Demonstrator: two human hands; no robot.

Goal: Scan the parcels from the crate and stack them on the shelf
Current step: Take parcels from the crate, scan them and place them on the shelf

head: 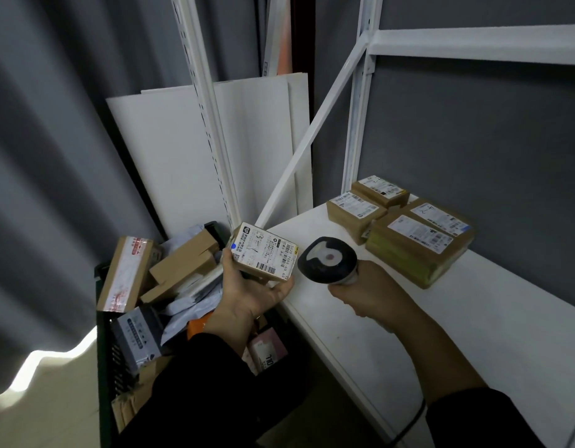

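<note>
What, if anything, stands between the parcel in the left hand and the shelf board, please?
Nothing fixed. Only the scanner, held by the right hand, sits between the parcel in the left hand and the bare shelf before the stacked parcels.

A grey curtain [53, 156] hangs in heavy folds down the left side. Its hem reaches the pale floor [47, 415], where a bright patch of light [53, 360] runs along the hem's edge. Several white boards [169, 150] lean upright in the corner (overlapping one another) by a dark grey wall [473, 130]. Above them a narrow orange strip [285, 50] shows.
</note>
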